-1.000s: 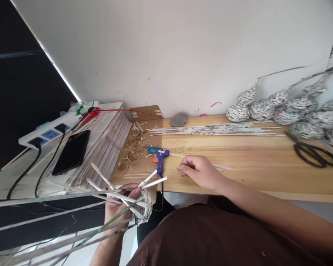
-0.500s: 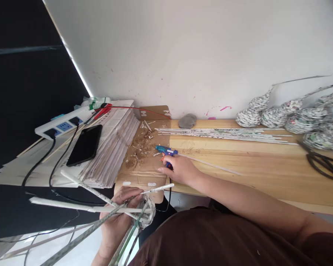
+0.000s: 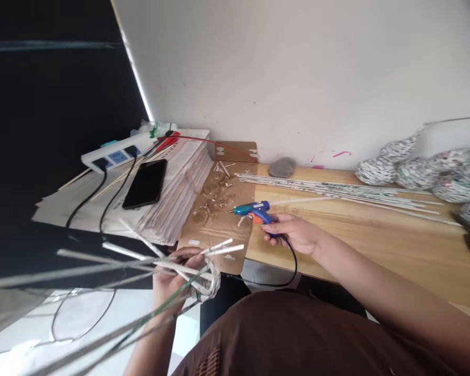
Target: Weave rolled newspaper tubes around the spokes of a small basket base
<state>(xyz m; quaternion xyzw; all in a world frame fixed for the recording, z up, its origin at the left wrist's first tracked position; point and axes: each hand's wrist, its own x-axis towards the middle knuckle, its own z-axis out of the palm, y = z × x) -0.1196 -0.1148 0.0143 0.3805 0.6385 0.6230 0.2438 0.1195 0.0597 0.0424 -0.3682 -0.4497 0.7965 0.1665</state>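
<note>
Gripping a blue hot glue gun (image 3: 255, 211) by its handle, right hand (image 3: 293, 233) closed around it just above the front edge of the wooden table (image 3: 376, 235), nozzle aimed left over the cardboard mat (image 3: 215, 219) at the table's left end. Clutching a half-woven paper-tube basket (image 3: 203, 279) off the front edge, below table level, left hand (image 3: 172, 277) closed on its rim with loose spokes fanning out to the left.

Risks, as judgement: black power cord (image 3: 290, 261) looping down from the handle past the front edge, likely to snag on the spokes or the lap if the gun travels toward the weave; hot nozzle possibly brushing the left fingertips, pinched so near the tube ends; glue possibly dripping on the mat or table while the gun hangs tilted; long spokes springing free under a one-handed hold.

Pose: right forearm stretched from the lower right across the table's front edge, wrist bent slightly, knuckles up. Left forearm rising from below, palm toward the body, thumb over the woven rim.

Elsewhere: newspaper stack (image 3: 172, 193) beyond the table's left end carrying a black phone (image 3: 145, 184) and a power strip (image 3: 115, 154); rolled paper tubes (image 3: 337, 190) along the back edge; woven paper bundles (image 3: 415, 169) at the back right corner.
</note>
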